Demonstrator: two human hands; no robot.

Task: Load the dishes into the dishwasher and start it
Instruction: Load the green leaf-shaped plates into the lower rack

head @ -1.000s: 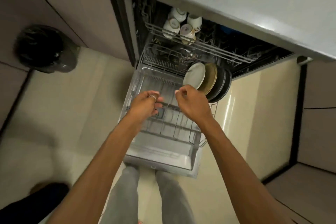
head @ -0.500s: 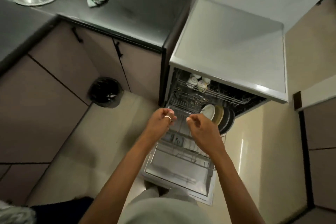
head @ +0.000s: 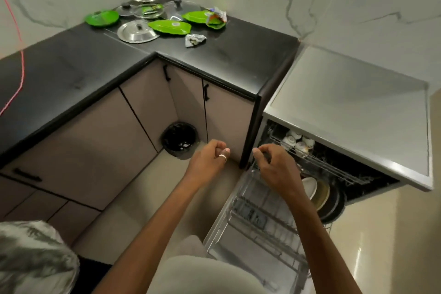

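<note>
The dishwasher stands open at the right, its lower rack pulled out over the door. Several plates, white, tan and dark, stand on edge at the rack's right side. White cups sit in the upper rack. My left hand, wearing a ring, hovers curled over the floor left of the dishwasher and holds nothing. My right hand is curled above the rack's back left corner, also with nothing in it. On the black counter lie green plates, a steel lid and glass lids.
A black-lined bin stands in the floor corner under the L-shaped counter. Snack wrappers lie among the counter dishes. A red cord runs over the left counter. My legs are at the door's front edge.
My view has swung up and left from the rack to the counter. Both hands have lifted off the lower rack and now hang curled in the air.
</note>
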